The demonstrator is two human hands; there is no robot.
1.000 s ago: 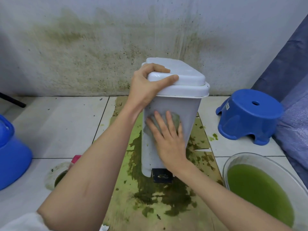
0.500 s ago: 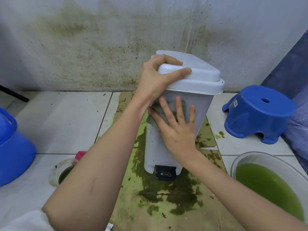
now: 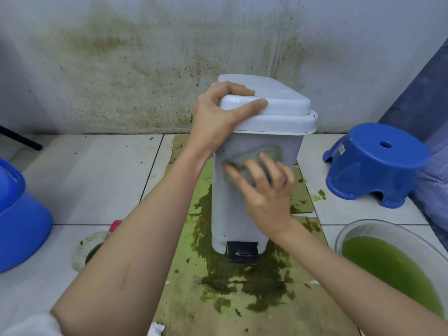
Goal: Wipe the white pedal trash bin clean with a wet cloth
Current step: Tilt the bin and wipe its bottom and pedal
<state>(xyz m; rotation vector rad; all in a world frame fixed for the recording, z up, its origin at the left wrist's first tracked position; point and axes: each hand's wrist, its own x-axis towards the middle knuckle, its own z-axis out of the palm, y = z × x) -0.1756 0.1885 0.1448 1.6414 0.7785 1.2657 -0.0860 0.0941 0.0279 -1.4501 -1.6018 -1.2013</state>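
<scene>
Bin [image 3: 242, 214] stands on stained cardboard [image 3: 194, 299] near the wall, steadied and wiped at once. To the left of the wiping, the left hand [image 3: 218, 122] curls over the lid [image 3: 278, 103] corner, thumb along its front edge. Just below that hold, the right hand [image 3: 264, 190] presses the cloth [image 3: 266, 151] flat, fingers spread, against the upper front. That face looks mostly white, so the front seems nearly done; pedal [image 3: 242, 252], lid and hidden sides likely remain.

No legible text anywhere.
</scene>
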